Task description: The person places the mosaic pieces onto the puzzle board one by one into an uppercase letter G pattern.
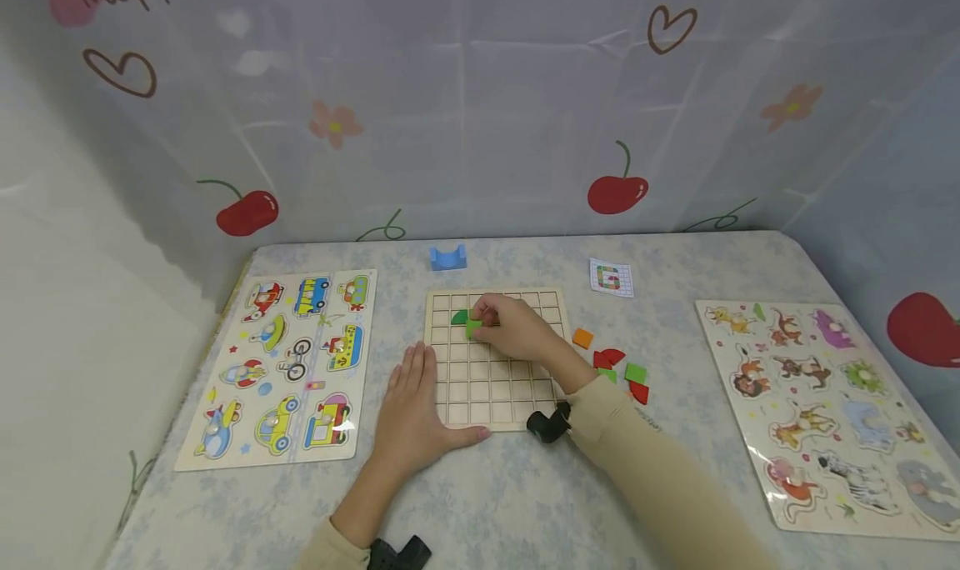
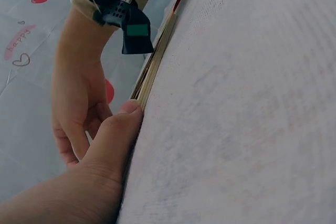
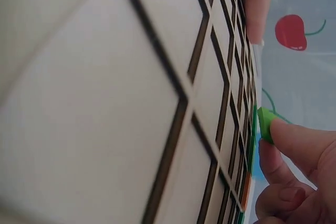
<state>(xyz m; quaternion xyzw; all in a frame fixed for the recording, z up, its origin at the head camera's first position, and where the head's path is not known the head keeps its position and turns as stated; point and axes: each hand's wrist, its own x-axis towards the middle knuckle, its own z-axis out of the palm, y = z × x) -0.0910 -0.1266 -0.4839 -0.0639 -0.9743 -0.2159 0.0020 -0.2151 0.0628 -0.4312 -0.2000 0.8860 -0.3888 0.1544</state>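
A pale wooden grid board [image 1: 487, 395] lies in the middle of the table. A dark green quarter-round piece [image 1: 457, 317] sits in a cell near its far left corner. My right hand [image 1: 510, 324] reaches over the board and pinches a light green piece [image 1: 472, 328] just beside that one; in the right wrist view the green piece [image 3: 265, 123] shows at my fingertips [image 3: 291, 135] above the grid board [image 3: 157, 103]. My left hand [image 1: 412, 412] lies flat on the table, thumb along the board's near left corner; the left wrist view shows that thumb [image 2: 118, 129] against the board edge [image 2: 152, 66].
Loose orange [image 1: 582, 337], red [image 1: 607, 357] and green [image 1: 635, 373] pieces lie right of the board. A pattern card [image 1: 611, 277] and a blue block [image 1: 447, 257] sit behind it. A vehicle puzzle [image 1: 288, 366] lies left, an animal puzzle [image 1: 825, 403] right.
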